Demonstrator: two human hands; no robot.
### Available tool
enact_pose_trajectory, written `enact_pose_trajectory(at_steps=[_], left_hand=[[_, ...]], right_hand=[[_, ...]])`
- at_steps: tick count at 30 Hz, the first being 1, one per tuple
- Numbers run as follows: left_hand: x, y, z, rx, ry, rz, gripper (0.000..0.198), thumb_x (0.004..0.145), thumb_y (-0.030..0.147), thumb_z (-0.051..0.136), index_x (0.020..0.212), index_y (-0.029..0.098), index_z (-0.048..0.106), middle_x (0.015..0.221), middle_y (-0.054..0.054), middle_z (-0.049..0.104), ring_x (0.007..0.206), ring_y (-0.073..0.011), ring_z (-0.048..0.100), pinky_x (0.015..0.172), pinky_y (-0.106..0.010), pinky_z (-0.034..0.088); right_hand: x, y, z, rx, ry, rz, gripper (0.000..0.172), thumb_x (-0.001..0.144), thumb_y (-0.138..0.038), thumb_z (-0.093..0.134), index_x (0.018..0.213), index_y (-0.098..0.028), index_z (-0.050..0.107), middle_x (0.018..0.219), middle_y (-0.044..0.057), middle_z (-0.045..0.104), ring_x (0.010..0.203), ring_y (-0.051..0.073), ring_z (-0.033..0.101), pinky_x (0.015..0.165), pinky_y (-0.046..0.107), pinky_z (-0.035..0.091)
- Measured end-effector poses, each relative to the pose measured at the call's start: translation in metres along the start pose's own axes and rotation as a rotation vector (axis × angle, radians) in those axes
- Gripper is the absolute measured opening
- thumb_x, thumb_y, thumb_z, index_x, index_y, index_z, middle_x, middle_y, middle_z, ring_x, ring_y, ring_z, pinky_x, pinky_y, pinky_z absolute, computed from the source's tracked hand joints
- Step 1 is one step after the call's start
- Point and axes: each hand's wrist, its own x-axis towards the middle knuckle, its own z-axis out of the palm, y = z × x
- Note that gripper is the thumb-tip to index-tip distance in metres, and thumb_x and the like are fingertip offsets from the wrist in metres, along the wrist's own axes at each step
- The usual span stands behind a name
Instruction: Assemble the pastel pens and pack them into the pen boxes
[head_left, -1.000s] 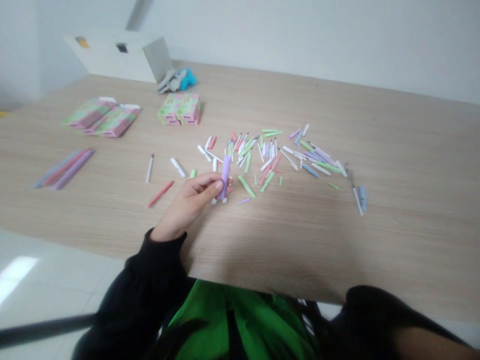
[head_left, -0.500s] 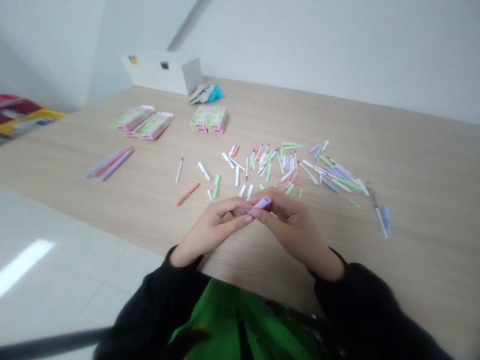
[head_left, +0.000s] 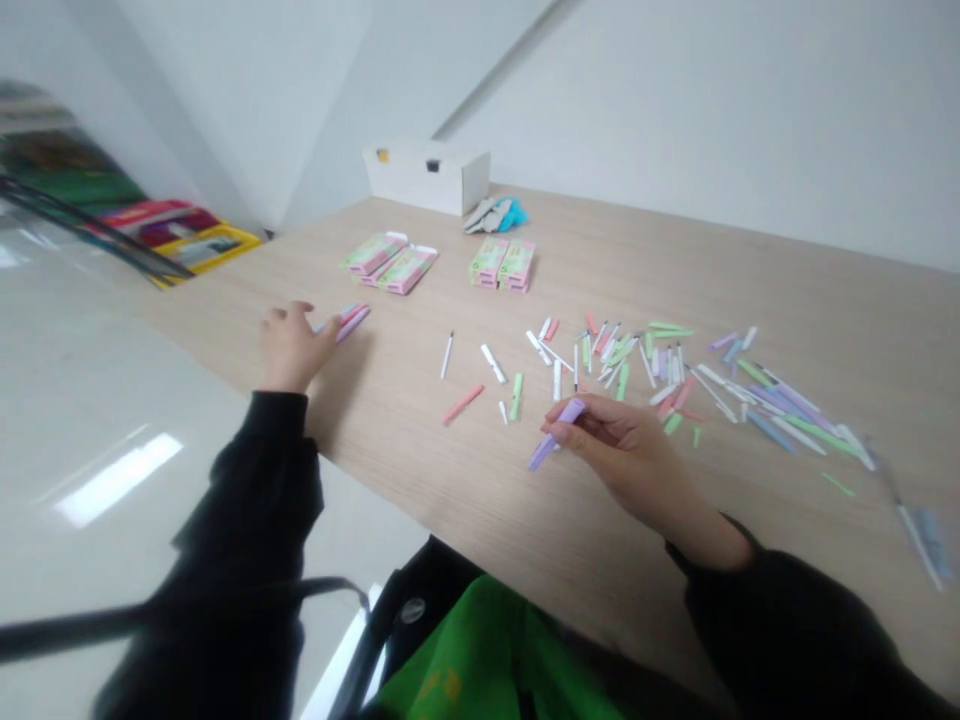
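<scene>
My right hand point(head_left: 619, 445) pinches a purple pen barrel point(head_left: 544, 450) above the front of the table, tilted with its lower end to the left. Its upper end is partly behind my fingers. Far to the left, my left hand point(head_left: 292, 345) is open over the table, thumb and fingers apart, beside a small group of blue, pink and purple pens point(head_left: 354, 322). The hand covers part of these pens, and whether the thumb touches them I cannot tell.
Loose pen caps, barrels and refills point(head_left: 622, 350) lie scattered beyond my right hand. A red pen piece point(head_left: 463, 404) and a green one point(head_left: 516, 396) lie nearer. Pink-green boxes point(head_left: 502, 262), a white box point(head_left: 420, 182) and a grey-blue crumpled item point(head_left: 495, 214) stand behind.
My left hand has let go of the purple pen barrel and moved left to the group of pens. My right hand keeps hold of the barrel. The view has turned left.
</scene>
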Motion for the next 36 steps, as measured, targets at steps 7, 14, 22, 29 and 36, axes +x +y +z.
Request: enact_pose_trajectory(at_steps=[7,14,22,29,36], left_hand=[[0.011,-0.029,0.025,-0.09,-0.191,0.02,0.051,0.088,0.045,0.058,0.054,0.019,0.031,0.061,0.002,0.055,0.13,-0.0264,0.055,0.09,-0.034,0.034],[0.003,-0.012,0.008,-0.103,-0.319,-0.063,0.036,0.081,0.02,0.066,0.058,0.023,0.039,0.059,-0.002,0.048,0.1,-0.0308,0.064,0.082,-0.033,0.042],[-0.064,0.081,0.005,-0.432,-0.487,-0.066,0.031,0.095,0.043,0.049,0.076,0.019,0.057,0.068,-0.004,0.06,0.063,-0.0189,0.059,0.061,-0.031,0.045],[-0.18,0.207,0.03,-1.217,-1.084,-0.15,0.048,0.081,0.061,0.074,0.087,0.014,0.064,0.074,-0.005,0.069,0.059,-0.0132,0.063,0.058,-0.025,0.05],[-0.236,0.247,0.04,-1.211,-1.232,-0.133,0.05,0.081,0.062,0.075,0.086,0.012,0.071,0.067,-0.004,0.068,0.063,-0.0149,0.062,0.063,-0.027,0.049]], right_hand=[[-0.002,0.014,0.014,-0.028,-0.03,0.027,0.019,0.092,-0.039,0.065,0.085,-0.021,0.067,0.08,0.001,0.065,0.078,0.018,0.062,0.074,0.033,0.049],[-0.009,0.03,0.001,0.065,0.027,0.003,0.026,0.095,-0.043,0.062,0.083,-0.021,0.068,0.079,0.002,0.068,0.077,0.017,0.064,0.073,0.031,0.052],[-0.024,0.037,-0.018,0.048,0.086,-0.024,0.03,0.097,-0.047,0.058,0.086,-0.02,0.067,0.083,0.004,0.068,0.08,0.018,0.064,0.076,0.033,0.051],[-0.03,0.053,-0.029,0.257,0.324,-0.071,0.023,0.096,-0.043,0.057,0.085,-0.023,0.055,0.074,-0.003,0.059,0.072,0.015,0.06,0.071,0.032,0.047],[-0.043,0.054,-0.035,0.432,0.314,0.025,0.03,0.083,-0.046,0.069,0.095,-0.026,0.051,0.069,-0.007,0.052,0.052,0.012,0.051,0.047,0.028,0.044]])
